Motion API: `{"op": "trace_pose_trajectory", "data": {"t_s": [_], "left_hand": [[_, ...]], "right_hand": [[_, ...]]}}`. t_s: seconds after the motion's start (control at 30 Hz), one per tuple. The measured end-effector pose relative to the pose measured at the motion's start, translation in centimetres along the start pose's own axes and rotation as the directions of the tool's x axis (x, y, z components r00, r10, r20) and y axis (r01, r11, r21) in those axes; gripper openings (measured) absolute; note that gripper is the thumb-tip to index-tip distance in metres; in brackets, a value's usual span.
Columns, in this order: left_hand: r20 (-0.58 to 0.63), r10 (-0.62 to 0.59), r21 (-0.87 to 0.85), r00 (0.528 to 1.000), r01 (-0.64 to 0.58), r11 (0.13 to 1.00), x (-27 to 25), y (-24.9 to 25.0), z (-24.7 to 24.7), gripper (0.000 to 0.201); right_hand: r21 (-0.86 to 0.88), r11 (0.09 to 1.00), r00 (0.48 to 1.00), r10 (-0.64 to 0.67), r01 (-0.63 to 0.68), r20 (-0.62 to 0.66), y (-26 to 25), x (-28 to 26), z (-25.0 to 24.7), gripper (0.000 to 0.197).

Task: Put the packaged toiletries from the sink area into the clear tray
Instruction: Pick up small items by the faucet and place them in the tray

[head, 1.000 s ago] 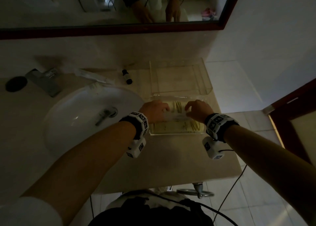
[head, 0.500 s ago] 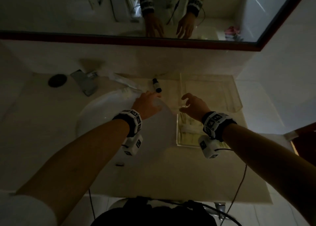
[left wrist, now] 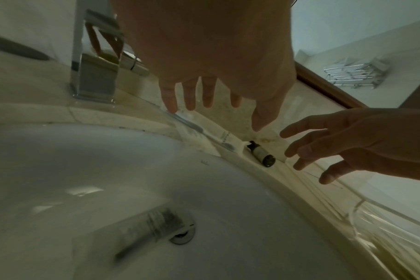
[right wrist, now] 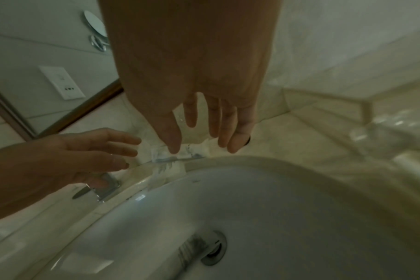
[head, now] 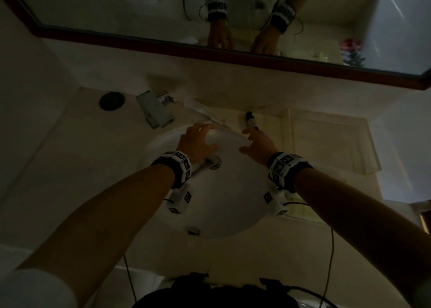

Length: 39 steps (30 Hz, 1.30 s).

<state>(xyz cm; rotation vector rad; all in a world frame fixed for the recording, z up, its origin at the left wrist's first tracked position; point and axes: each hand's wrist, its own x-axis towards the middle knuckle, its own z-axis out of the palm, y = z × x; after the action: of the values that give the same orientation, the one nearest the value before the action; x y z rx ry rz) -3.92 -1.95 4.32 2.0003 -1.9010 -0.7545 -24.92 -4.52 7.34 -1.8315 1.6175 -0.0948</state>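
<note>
A clear-wrapped toothbrush pack (head: pixel 210 118) (left wrist: pixel 199 132) (right wrist: pixel 180 153) lies on the far rim of the white sink (head: pixel 233 202). Just right of it a small dark-capped bottle (head: pixel 250 119) (left wrist: pixel 261 154) lies on the counter. Another wrapped item (head: pixel 201 166) (left wrist: pixel 153 225) rests in the basin by the drain. My left hand (head: pixel 203 137) (left wrist: pixel 223 106) hovers open over the pack, fingers spread. Close to the bottle, my right hand (head: pixel 247 142) (right wrist: pixel 199 136) is open and empty. The clear tray (head: pixel 326 144) (left wrist: pixel 384 236) stands on the counter to the right.
A square chrome faucet (head: pixel 155 109) (left wrist: pixel 94 75) stands left of the pack, with a round black fitting (head: pixel 112 100) beyond it. A wood-framed mirror (head: pixel 233 58) runs along the wall behind. Cables hang from both wrist cameras.
Both hands have left the tray and moved left and forward to the sink's far rim. The head view has swung left, over the basin.
</note>
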Motion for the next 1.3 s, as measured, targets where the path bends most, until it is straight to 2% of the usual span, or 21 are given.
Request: {"op": "trace_pose_trajectory", "data": {"t_s": [0.17,0.3,0.43,0.73,0.87,1.0,1.1,1.3], "left_hand": [[0.017,0.01,-0.013,1.0,-0.01,1.0,1.0,-1.9,0.2,0.065],[0.008,-0.005,-0.068,1.0,0.005,0.998,2.0,-3.1,0.3,0.067],[-0.024,-0.013,-0.122,1.0,0.01,0.993,2.8,-3.3,0.4,0.068],[-0.026,-0.006,-0.168,1.0,0.001,0.986,4.4,-4.9,1.3,0.063],[-0.032,-0.013,-0.163,0.999,0.007,0.987,4.7,-4.9,1.3,0.062],[-0.011,-0.037,-0.182,0.999,0.034,0.983,4.8,-5.1,1.5,0.064],[-0.01,-0.034,-0.193,0.999,0.032,0.981,4.8,-5.2,1.5,0.067],[-0.04,-0.007,-0.178,0.999,0.0,0.984,4.6,-4.9,1.3,0.062]], "right_hand": [[0.047,0.998,0.998,0.034,-0.037,0.057,-1.6,2.1,1.0,0.073],[0.093,0.989,0.993,0.11,-0.113,0.039,-2.5,4.1,1.9,0.083],[0.009,0.987,0.986,0.161,-0.161,-0.032,-3.3,5.6,1.8,0.071],[-0.056,0.982,0.982,0.174,-0.178,-0.073,-3.9,8.7,2.2,0.053],[0.009,0.98,0.979,0.197,-0.197,-0.045,-3.9,9.8,2.8,0.046],[-0.036,0.978,0.979,0.205,-0.205,-0.02,-3.7,10.9,2.9,0.034],[-0.124,0.974,0.981,0.18,-0.187,-0.068,-3.7,11.1,2.7,0.033],[-0.141,0.973,0.982,0.17,-0.181,-0.087,-3.7,11.2,2.7,0.027]]}}
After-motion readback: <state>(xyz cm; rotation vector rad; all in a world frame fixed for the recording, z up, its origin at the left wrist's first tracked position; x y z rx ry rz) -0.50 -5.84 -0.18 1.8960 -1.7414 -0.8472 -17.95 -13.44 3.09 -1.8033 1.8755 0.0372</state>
